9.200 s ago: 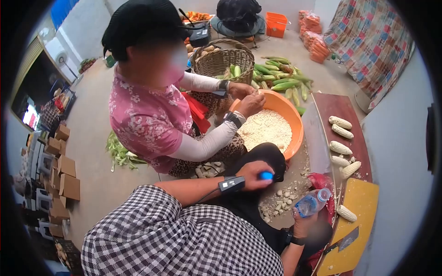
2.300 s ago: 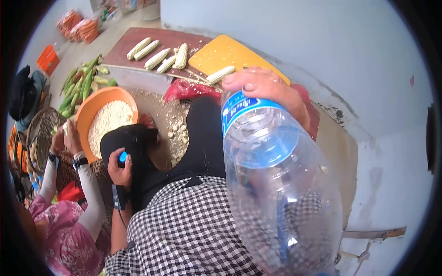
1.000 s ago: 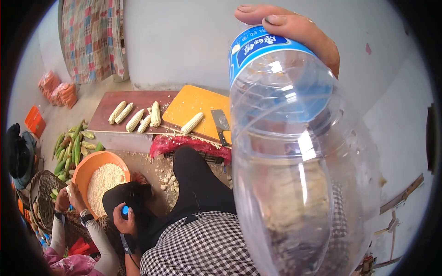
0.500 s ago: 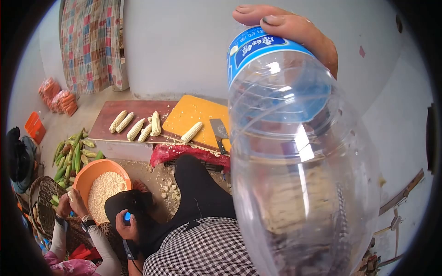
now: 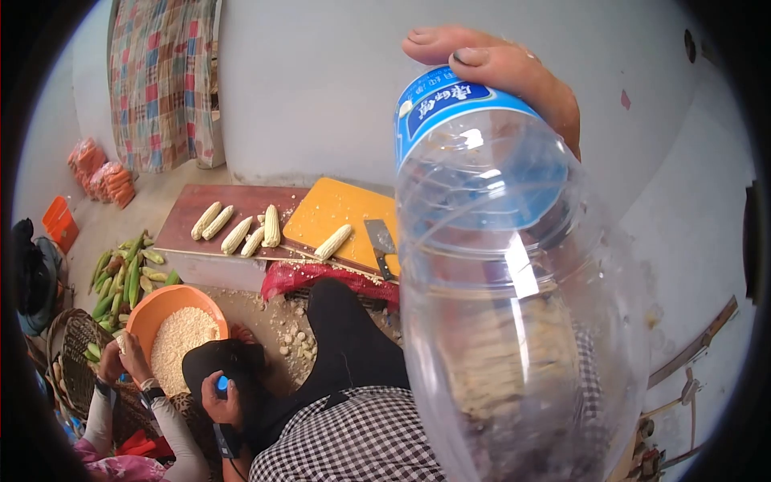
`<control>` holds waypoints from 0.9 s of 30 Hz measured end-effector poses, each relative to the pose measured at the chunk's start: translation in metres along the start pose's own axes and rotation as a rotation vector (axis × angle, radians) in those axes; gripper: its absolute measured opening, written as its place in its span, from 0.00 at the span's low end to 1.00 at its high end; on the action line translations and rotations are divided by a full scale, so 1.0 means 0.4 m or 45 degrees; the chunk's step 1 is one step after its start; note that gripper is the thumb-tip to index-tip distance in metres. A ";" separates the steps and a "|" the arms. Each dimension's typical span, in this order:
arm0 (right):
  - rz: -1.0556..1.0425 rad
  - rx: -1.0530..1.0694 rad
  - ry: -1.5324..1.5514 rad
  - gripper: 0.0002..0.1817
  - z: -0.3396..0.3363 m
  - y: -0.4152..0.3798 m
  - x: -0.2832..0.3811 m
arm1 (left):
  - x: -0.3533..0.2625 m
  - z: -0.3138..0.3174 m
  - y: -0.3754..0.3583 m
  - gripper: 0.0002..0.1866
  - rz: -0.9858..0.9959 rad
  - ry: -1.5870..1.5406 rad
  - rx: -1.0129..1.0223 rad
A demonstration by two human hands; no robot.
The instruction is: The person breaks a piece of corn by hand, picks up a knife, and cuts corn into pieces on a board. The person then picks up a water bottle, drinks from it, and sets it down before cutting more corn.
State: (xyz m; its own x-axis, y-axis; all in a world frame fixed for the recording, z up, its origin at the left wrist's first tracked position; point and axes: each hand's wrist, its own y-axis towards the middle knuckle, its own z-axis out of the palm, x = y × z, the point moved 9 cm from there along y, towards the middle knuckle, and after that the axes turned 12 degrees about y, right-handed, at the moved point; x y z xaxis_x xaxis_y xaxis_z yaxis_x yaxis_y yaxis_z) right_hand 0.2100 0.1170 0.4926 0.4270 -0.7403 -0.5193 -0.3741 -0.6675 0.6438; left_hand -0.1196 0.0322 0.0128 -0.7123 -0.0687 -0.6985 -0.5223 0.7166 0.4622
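Wall (image 5: 313, 88) spans the back and right, pale grey, with a checked curtain (image 5: 161, 88) hanging at its left. The wearer's black-and-white shirt (image 5: 345, 434) and black trousers (image 5: 349, 329) fill the lower middle. At lower left, a co-worker's pale sleeves (image 5: 178, 450) lead to two hands (image 5: 138, 361), close together between a woven basket (image 5: 71, 333) and an orange tub (image 5: 152, 305) of pale kernels (image 5: 185, 341). Beyond the tub lies a heap of unhusked corn (image 5: 124, 277); an orange bucket (image 5: 60, 223) sits farther back. A dark red board (image 5: 253, 201) lies before the wall, a yellow board (image 5: 337, 213) on its right part and a red mesh (image 5: 309, 277) below its near edge.

Close to the camera, a clear bottle (image 5: 514, 265) with a blue label tilts across the right of the view, its near end running off the bottom. The right hand (image 5: 526, 76) is clamped round its labelled far end. Well apart, near the knee, the left hand (image 5: 225, 408) pinches a blue cap (image 5: 222, 384).

A cleaver (image 5: 379, 233) lies on the yellow board. Of the husked cobs (image 5: 236, 235), five rest on dark red, one on yellow. Pale scraps (image 5: 297, 345) dot the floor.
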 end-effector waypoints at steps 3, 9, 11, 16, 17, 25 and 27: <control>-0.122 -0.097 0.073 0.30 -0.009 -0.020 -0.012 | 0.009 0.003 0.000 0.13 -0.005 -0.024 -0.006; -0.106 -0.089 0.062 0.29 -0.011 -0.043 -0.038 | 0.011 0.001 0.002 0.13 0.024 0.007 -0.002; -0.031 -0.058 0.036 0.29 -0.012 -0.031 -0.033 | 0.008 0.000 0.002 0.13 0.013 -0.003 0.004; 0.188 0.116 -0.062 0.29 -0.014 0.010 -0.010 | -0.004 -0.005 0.005 0.13 0.063 0.009 -0.013; 0.181 0.116 -0.066 0.29 -0.015 0.011 -0.009 | -0.004 -0.006 0.005 0.13 0.072 0.017 -0.021; -0.057 0.052 0.025 0.28 -0.017 0.000 -0.020 | -0.008 -0.008 0.004 0.13 0.045 0.014 -0.031; -0.039 0.113 0.006 0.28 -0.017 0.028 0.003 | -0.003 -0.007 0.003 0.12 0.056 0.010 -0.033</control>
State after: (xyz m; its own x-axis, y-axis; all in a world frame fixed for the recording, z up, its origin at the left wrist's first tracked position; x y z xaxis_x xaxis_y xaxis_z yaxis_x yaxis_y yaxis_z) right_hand 0.2121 0.1093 0.5029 0.4431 -0.7189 -0.5355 -0.4319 -0.6947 0.5752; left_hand -0.1207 0.0314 0.0159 -0.7387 -0.0429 -0.6727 -0.5020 0.7011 0.5065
